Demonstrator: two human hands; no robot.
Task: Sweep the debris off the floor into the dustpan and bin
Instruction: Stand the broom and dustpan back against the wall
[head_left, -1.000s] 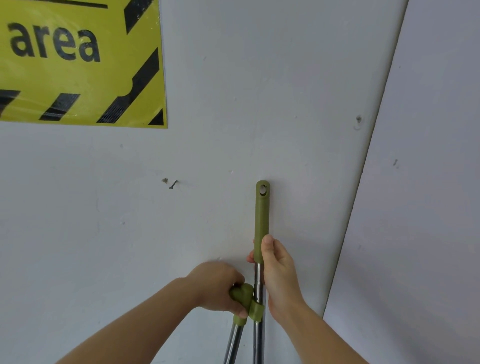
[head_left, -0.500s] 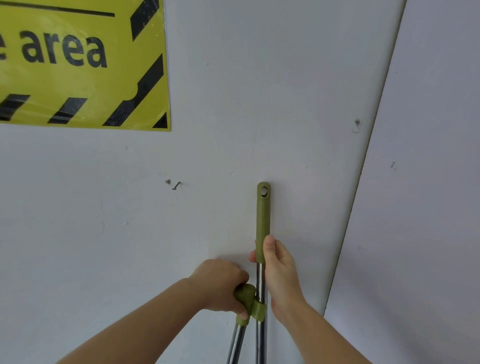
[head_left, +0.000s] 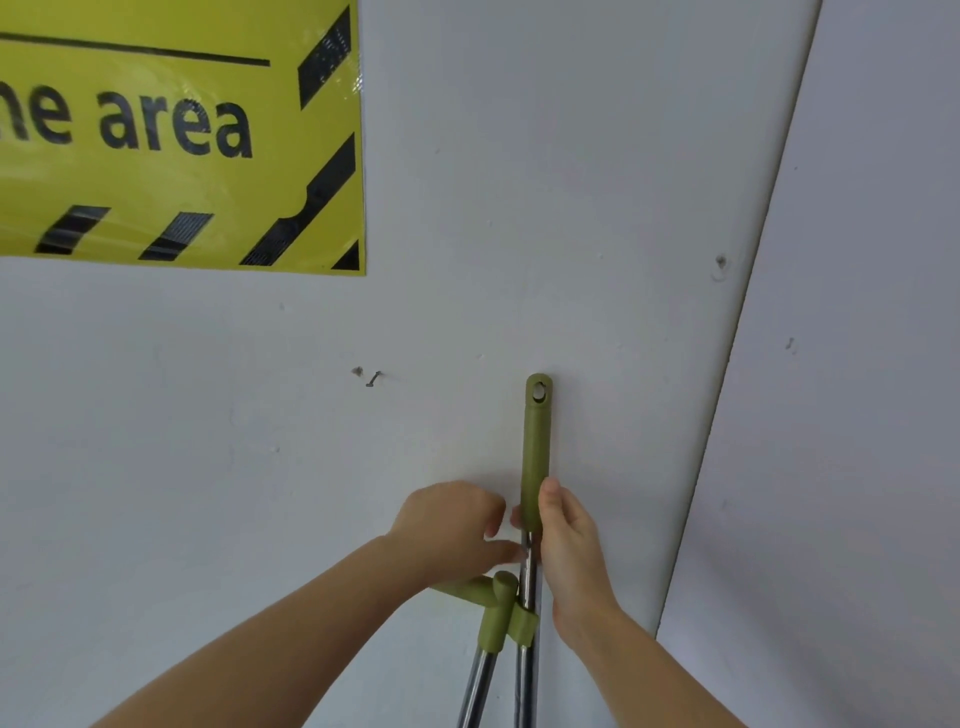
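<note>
**Two hands raised together**

Our forearms reach up side by side. Our right hand (head_left: 566, 540) is curled closed, thumb pointing upward. Our left hand (head_left: 452, 525) hovers just beside it, fingers loosely bent and gripping nothing.

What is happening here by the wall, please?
A person stands at a white wall with two green-handled cleaning tools. The right hand grips the taller handle, which stands upright against the wall. The left hand is just above the shorter handle, which is clipped beside it, and does not grip it. No floor or debris is in view.
</note>
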